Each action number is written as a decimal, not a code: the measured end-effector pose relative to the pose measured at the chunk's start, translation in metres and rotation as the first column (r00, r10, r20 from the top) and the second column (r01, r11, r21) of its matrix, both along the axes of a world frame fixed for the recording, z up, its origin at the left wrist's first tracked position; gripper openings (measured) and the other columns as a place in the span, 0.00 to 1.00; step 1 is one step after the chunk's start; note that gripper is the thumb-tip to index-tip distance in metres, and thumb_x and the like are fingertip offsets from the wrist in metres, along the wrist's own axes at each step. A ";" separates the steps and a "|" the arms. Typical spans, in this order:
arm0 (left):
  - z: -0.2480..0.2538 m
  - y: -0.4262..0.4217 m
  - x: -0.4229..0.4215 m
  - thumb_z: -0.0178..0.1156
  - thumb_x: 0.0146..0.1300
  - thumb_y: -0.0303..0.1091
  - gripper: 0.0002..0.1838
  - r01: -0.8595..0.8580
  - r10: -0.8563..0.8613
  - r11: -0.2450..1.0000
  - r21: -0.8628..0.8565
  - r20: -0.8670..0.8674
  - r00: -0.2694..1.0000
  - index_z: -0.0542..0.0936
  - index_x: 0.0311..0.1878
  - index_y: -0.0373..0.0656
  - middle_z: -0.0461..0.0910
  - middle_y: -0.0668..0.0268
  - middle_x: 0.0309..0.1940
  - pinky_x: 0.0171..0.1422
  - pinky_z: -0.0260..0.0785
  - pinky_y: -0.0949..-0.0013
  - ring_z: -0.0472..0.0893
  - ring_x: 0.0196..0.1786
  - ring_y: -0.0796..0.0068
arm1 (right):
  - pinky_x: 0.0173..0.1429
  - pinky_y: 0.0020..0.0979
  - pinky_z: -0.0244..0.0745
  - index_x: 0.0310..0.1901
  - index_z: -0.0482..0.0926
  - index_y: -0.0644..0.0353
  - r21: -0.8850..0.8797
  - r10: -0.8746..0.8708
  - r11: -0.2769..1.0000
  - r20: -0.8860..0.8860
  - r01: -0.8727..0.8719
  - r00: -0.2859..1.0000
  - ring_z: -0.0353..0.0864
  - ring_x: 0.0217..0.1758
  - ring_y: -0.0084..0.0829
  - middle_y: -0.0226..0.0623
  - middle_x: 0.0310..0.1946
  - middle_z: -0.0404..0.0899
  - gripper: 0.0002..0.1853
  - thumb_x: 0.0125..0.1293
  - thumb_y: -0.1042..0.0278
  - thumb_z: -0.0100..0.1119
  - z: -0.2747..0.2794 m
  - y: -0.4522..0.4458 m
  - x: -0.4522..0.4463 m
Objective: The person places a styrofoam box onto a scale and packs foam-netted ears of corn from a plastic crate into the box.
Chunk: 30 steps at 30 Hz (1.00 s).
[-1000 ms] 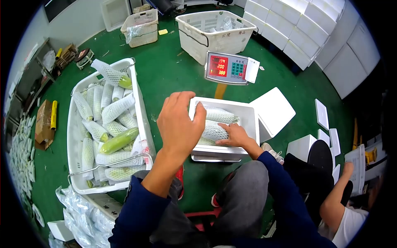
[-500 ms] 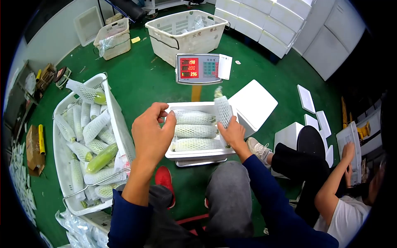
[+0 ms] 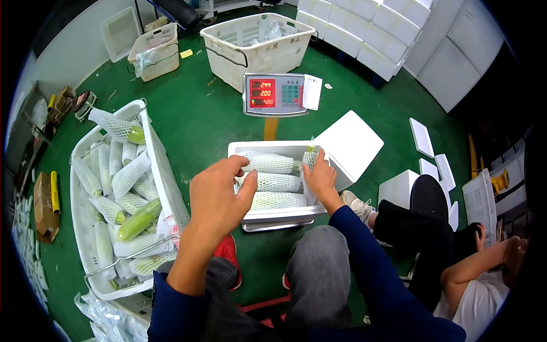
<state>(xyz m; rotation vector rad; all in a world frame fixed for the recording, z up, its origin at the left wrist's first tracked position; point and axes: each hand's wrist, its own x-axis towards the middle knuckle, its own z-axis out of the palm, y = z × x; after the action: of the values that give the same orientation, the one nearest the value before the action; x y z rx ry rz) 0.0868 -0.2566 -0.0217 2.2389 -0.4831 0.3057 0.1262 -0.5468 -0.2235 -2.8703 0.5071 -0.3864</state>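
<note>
While three pale green vegetables (image 3: 273, 182) in white foam netting lie side by side in a white foam box (image 3: 285, 215), a fourth wrapped vegetable (image 3: 309, 157) is set crosswise at the box's right end, its green tip towards the far wall. The right hand (image 3: 321, 178) has its fingers closed round this fourth one, thumb on the near-left side. The left hand (image 3: 222, 191) hangs over the box's left end, holding nothing; thumb and fingers wide apart, curved. Whether it brushes the netting below, cannot tell.

Box: smooth, matte, oblong, straight-walled. It sits on a metal scale plate (image 3: 278, 226) with a rounded edge. Beyond it, a grey display (image 3: 276, 94) with glowing red digits and small green keys, on a yellow post (image 3: 270, 129). A flat, square foam slab (image 3: 352, 145) lies tilted just beside the box's right end.

To the left, a deep plastic crate (image 3: 169, 185) with rounded corners and a bent wire handle (image 3: 134, 256). Inside, a loose heap of long vegetables (image 3: 130, 176) in diamond-mesh netting; on top, one bare vegetable (image 3: 139, 220), glossy and light green. Crumpled clear plastic (image 3: 102, 316) below the crate. Floor (image 3: 216, 122) green, with a slight sheen. At far right, another person's white sleeve (image 3: 476, 302), soft and creased.
</note>
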 end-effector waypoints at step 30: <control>-0.033 -0.040 -0.012 0.64 0.63 0.40 0.12 0.343 -0.337 0.879 0.331 -0.077 0.938 0.81 0.41 0.41 0.83 0.56 0.30 0.40 0.76 0.51 0.84 0.36 0.51 | 0.55 0.49 0.78 0.52 0.77 0.66 0.064 0.112 0.993 -0.248 -0.099 0.962 0.86 0.48 0.53 0.54 0.43 0.85 0.36 0.48 0.46 0.73 0.010 -0.010 0.037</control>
<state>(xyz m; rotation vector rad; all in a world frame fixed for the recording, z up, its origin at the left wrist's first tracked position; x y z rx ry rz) 0.0749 -0.2964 -0.0551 2.4263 -0.9699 0.0160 0.1631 -0.5566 -0.2139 -2.8948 0.3947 0.0095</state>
